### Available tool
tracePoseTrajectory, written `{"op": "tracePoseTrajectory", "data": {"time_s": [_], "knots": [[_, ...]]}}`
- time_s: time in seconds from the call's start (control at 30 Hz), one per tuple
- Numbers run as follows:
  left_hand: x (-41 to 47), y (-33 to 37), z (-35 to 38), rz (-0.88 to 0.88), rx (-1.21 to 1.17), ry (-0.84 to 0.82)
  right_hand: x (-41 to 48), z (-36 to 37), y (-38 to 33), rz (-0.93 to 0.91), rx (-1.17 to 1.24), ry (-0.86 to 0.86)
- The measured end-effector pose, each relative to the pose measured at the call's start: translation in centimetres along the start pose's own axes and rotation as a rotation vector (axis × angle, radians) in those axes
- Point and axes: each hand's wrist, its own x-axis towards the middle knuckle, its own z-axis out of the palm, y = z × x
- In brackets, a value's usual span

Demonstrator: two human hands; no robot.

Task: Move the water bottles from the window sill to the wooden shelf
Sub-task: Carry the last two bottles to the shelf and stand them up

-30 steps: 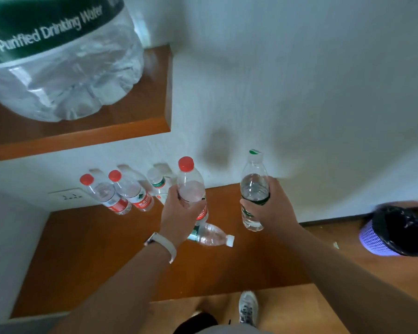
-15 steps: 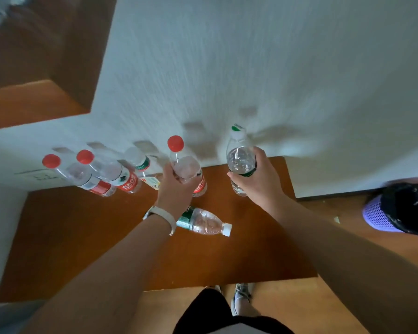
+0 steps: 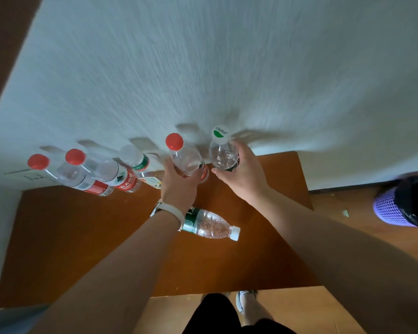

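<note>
Head view: on the wooden shelf [image 3: 263, 249] against the wall, the left hand [image 3: 179, 184] wraps a red-capped water bottle [image 3: 186, 157]. Just right of it, the right hand [image 3: 244, 172] grips a white-capped bottle [image 3: 222, 153]. Another bottle [image 3: 210, 224] lies nearer, on its side.

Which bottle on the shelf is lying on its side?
The clear white-capped, green-labelled plastic bottle beside the left wrist, cap pointing right. The other five stand upright along the wall.
</note>
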Motion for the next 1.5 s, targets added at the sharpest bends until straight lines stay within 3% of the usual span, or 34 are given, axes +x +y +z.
{"op": "tracePoseTrajectory", "data": {"time_s": [0.5, 0.67, 0.8, 0.87, 0.97, 1.23, 1.5], "knots": [[-1.6, -2.0, -2.3, -0.027, -0.03, -0.107, -0.8, -0.6, 1.3, 0.114, -0.013, -0.114], [-3.7, -4.4, -4.8, 0.227, 0.323, -0.21, -6.0, -1.9, 2.3, 0.145, -0.143, -0.298], [-4.2, -6.6, -6.3, 0.511, 0.672, -0.45, -9.8, -1.6, 3.4, 0.083, -0.197, -0.509], [-4.2, -7.5, -6.3, 0.572, 0.839, -0.543, -11.1, -1.3, 3.6, 0.075, -0.19, -0.558], [-4.0, -8.1, -5.9, 0.616, 0.975, -0.541, -12.5, -0.9, 3.5, 0.072, -0.205, -0.621], [-4.8, -8.0, -4.5, 0.674, 1.01, -0.467, -13.5, -1.1, 3.5, 0.253, -0.096, -0.513], [-6.9, -4.6, -2.2, 0.56, 0.774, -0.481, -12.7, -5.7, 2.4, 0.487, 0.212, -0.331]]}}
